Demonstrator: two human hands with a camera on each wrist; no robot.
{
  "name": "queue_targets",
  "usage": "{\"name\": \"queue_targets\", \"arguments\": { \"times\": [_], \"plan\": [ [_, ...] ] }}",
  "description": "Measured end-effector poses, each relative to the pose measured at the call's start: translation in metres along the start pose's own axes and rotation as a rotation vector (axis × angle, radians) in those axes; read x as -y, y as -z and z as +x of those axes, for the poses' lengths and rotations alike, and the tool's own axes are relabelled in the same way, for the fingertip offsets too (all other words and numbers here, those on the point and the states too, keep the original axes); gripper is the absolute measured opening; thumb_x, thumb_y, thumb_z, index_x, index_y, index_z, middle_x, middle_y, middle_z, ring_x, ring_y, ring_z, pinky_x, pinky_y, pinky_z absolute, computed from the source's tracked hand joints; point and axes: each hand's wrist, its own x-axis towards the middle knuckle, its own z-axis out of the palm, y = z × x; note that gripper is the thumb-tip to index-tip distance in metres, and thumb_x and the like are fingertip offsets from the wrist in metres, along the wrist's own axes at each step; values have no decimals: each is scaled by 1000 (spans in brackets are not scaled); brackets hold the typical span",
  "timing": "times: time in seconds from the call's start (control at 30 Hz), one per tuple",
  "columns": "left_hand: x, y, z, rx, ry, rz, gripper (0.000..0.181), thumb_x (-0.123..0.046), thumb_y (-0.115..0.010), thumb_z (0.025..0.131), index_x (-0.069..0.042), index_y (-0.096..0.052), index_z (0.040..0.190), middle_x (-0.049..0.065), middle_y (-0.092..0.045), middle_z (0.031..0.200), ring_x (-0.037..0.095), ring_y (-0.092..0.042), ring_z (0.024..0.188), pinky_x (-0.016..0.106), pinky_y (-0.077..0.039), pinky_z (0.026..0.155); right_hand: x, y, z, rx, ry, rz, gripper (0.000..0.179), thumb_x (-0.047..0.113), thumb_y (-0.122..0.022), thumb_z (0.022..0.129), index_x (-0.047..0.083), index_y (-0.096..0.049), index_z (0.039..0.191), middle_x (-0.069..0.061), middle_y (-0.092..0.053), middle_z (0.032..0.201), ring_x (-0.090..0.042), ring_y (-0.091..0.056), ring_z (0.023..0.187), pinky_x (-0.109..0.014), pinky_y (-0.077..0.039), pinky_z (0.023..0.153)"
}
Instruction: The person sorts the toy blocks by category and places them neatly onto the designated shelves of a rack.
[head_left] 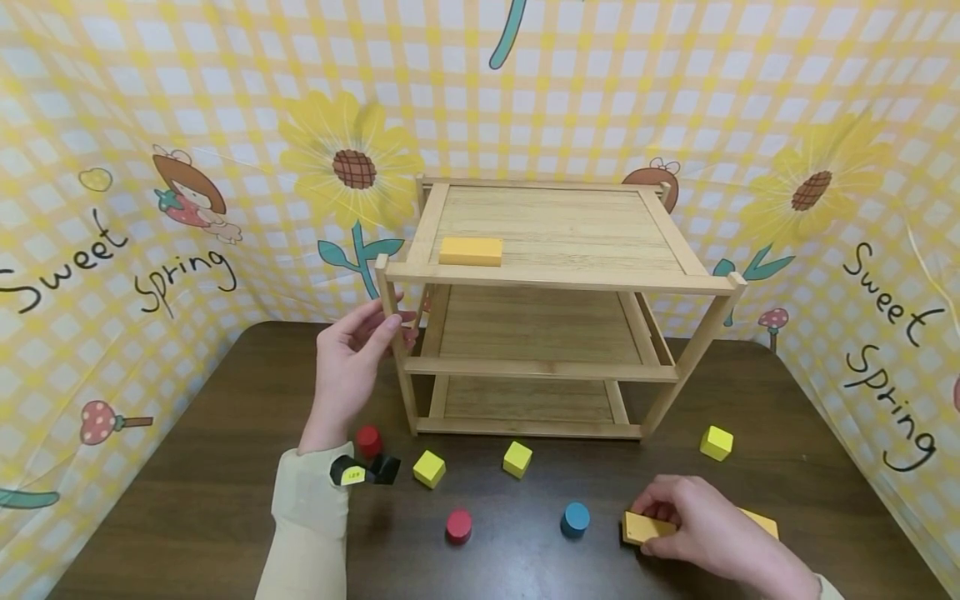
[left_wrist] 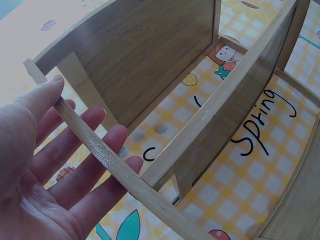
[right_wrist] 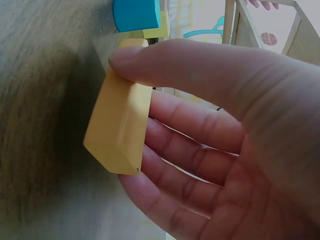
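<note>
A three-tier wooden shelf stands on the dark table. My left hand holds its front left post, thumb on one side and fingers behind, as the left wrist view shows with the post against the fingers. At the right front, my right hand pinches an orange-yellow rectangular block between thumb and fingers, close over the table. Another such block lies on the top tier near its front left. A third block is partly hidden behind my right hand.
Yellow cubes sit before the shelf, one cube off to its right. A blue cylinder stands left of my right hand. Red cylinders are farther left, one beside my left wrist. Checked cloth surrounds the table.
</note>
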Motion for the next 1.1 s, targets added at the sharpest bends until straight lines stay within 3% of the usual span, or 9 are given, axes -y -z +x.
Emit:
{"name": "queue_targets", "arguments": {
  "times": [0.37,0.6,0.83,1.1],
  "plan": [
    [0,0,0,1,2,-13,31,-11,-67,100,-1,-69,129,15,-75,106,34,-74,87,34,-61,76,9,8,8,-94,75,-70,29,14,-91,76,17,-74,98,16,-62,91,-2,-59,76,-26,-54,63],
    [0,0,0,9,4,-27,31,-12,-68,100,0,-69,129,16,-75,106,34,-74,87,41,-61,78,17,13,13,-173,125,-149,31,11,-90,74,20,-75,99,19,-62,91,-1,-58,78,-28,-54,65],
    [0,0,0,10,-4,-2,31,-12,-67,100,-1,-69,129,21,-73,108,34,-74,86,35,-61,76,22,18,20,-206,156,-154,32,8,-89,76,18,-75,102,17,-65,94,-2,-61,80,-29,-56,68],
    [-1,-1,1,8,-3,-31,31,-10,-67,100,0,-69,129,16,-75,105,41,-72,88,40,-61,78,26,23,24,-210,119,-146,31,8,-87,78,15,-75,106,14,-66,96,-4,-62,83,-29,-57,67]
  ]
}}
